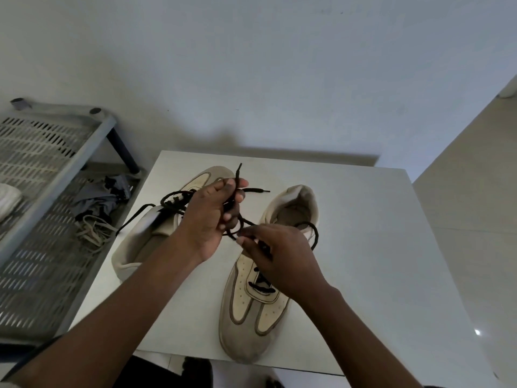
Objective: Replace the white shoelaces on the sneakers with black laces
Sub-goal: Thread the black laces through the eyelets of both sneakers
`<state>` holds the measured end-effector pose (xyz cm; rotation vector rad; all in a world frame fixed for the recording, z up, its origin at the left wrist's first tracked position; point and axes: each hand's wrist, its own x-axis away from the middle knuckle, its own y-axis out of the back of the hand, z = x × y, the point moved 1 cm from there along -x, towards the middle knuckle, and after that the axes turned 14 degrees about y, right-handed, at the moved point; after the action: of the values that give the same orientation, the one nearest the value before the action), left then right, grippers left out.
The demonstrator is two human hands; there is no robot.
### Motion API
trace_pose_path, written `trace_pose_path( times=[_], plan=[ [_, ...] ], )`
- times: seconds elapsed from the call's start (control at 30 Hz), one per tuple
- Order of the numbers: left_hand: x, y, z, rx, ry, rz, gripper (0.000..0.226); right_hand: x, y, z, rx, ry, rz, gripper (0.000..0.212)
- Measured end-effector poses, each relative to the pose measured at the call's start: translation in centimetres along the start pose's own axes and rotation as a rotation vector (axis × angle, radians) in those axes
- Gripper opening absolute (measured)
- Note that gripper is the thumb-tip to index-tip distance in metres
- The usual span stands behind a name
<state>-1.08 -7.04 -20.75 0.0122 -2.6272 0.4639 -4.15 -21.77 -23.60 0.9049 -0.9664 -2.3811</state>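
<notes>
White desk [363, 247] against a pale wall, two beige sneakers on it, side by side but pointing opposite ways. Near sneaker [251, 309] sat toe toward the person, heel toward the wall. Far sneaker [148, 236] sat left of it, toe toward the wall, heel toward the person.

Left hand [215, 217] was raised over the gap between the shoes, fingers curled round strands of the black lace [237, 177]. One lace tip stuck up above the fingers, another poked out to the right. Right hand [279, 256] hovered over the near sneaker's tongue area, thumb and fingertips pinching the same lace just below the left hand. Hands close together, almost touching.

The lace ran down into the near sneaker's lower eyelets, where black crossings showed, and a loose loop hung over the right side of its collar. How many eyelets were filled could not be told, as the right hand covered the upper ones.

Second black lace [173, 201] lay bunched on top of the far sneaker, one strand trailing off to the left over the desk.

Grey perforated rack [42, 261] stood left of the desk. White laces [95, 231] lay in a loose heap on its lower shelf, beside a crumpled grey cloth [103, 197].
</notes>
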Motion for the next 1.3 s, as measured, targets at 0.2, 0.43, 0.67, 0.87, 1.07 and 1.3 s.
trace_pose_path(
  times=[0.2,0.43,0.67,0.87,1.07,1.3],
  plan=[
    [-0.4,1.3,-1.0,-0.289,-0.138,-0.195,0.023,0.5,5.5,-4.5,-0.046,-0.249,-0.247,0.035],
    [-0.1,3.2,-3.2,-0.312,-0.267,-0.417,0.035,2.7,6.5,-7.3,-0.132,-0.363,0.041,0.033],
    [-0.4,3.6,-2.9,-0.309,-0.256,-0.453,0.029,2.4,6.1,-6.8,-0.135,-0.267,0.114,0.023],
    [0.5,-1.9,2.2,-0.753,-0.149,-0.088,0.014,2.6,6.0,-6.7,-0.147,-0.304,0.132,0.036],
    [0.2,-3.0,2.5,-0.330,-0.070,-0.104,0.007,2.3,5.1,-5.8,-0.177,-0.160,0.062,0.022],
    [-1.1,-1.3,0.7,-0.286,-0.057,-0.098,0.024,1.4,2.0,-2.6,0.074,-0.104,0.005,0.019]
  ],
)
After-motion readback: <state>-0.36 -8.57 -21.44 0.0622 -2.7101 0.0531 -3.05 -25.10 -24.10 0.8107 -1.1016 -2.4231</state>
